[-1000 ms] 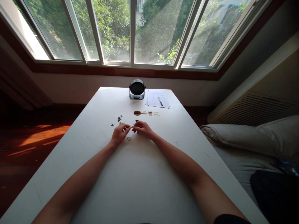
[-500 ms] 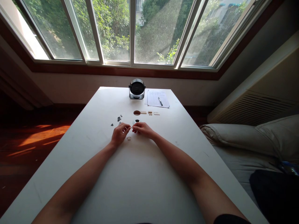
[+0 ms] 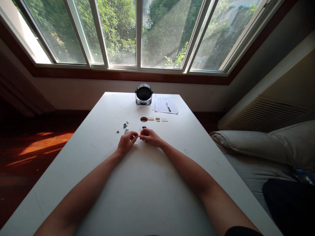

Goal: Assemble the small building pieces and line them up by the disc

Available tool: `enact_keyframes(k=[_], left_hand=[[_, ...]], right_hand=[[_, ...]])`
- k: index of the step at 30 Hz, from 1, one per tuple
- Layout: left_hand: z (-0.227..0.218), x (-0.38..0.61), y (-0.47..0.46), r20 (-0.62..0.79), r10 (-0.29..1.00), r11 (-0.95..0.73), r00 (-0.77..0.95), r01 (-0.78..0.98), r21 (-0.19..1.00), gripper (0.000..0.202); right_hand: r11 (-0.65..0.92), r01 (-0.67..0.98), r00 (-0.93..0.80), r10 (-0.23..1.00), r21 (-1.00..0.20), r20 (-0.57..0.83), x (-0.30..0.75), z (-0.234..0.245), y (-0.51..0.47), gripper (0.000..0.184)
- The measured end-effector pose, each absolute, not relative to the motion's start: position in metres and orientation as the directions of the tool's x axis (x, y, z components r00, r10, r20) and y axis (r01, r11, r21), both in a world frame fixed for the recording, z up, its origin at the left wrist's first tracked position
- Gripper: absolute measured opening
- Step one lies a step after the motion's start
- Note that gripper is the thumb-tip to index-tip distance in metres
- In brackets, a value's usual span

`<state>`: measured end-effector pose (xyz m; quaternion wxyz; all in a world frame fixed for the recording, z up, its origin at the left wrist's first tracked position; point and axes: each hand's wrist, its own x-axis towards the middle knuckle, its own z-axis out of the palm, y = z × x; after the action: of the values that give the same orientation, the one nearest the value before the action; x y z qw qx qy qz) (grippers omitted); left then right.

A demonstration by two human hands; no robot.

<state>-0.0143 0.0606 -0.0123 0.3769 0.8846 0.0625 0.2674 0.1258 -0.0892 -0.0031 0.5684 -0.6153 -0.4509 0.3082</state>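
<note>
My left hand [image 3: 126,141] and my right hand [image 3: 150,136] meet over the middle of the white table [image 3: 147,183], fingers pinched together on a tiny pale piece [image 3: 139,135] held between them. What the piece is stays too small to tell. Another small pale piece [image 3: 135,146] lies on the table just below my left fingers. A round dark piece [image 3: 143,128] sits right behind my right hand. Several small dark grey pieces [image 3: 125,126] lie scattered to the left of my hands.
A brown disc [image 3: 144,119] and a row of small tan plates [image 3: 157,119] lie further back. A small round desk fan [image 3: 144,94] and a sheet of paper with a pen [image 3: 166,104] stand at the far edge. Bedding [image 3: 261,144] lies on the right.
My hands have drawn slightly closer together around the tiny piece; otherwise nothing has moved.
</note>
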Motion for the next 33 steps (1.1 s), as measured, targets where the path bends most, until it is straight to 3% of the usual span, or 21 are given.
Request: enact_keyframes(k=[10, 18, 28, 33], left_hand=[[-0.0121, -0.0147, 0.0602, 0.457, 0.351, -0.696, 0.817, -0.099, 0.711, 0.008], [-0.0122, -0.0149, 0.0594, 0.432, 0.359, -0.689, 0.828, -0.077, 0.72, 0.01], [-0.0139, -0.0148, 0.0608, 0.411, 0.353, -0.684, 0.84, -0.068, 0.727, 0.016], [-0.0128, -0.0151, 0.0607, 0.425, 0.337, -0.696, 0.84, -0.082, 0.713, 0.013]], right_hand=[[-0.01, 0.18, 0.412, 0.909, -0.984, 0.066, 0.1266, -0.0047, -0.0893, 0.037], [0.041, 0.161, 0.413, 0.905, -0.986, 0.105, 0.1264, -0.0079, -0.0887, 0.035], [0.017, 0.291, 0.427, 0.893, -0.956, 0.146, 0.1243, -0.0105, -0.0881, 0.032], [0.021, 0.255, 0.412, 0.902, -0.967, 0.128, 0.1235, -0.008, -0.0889, 0.034]])
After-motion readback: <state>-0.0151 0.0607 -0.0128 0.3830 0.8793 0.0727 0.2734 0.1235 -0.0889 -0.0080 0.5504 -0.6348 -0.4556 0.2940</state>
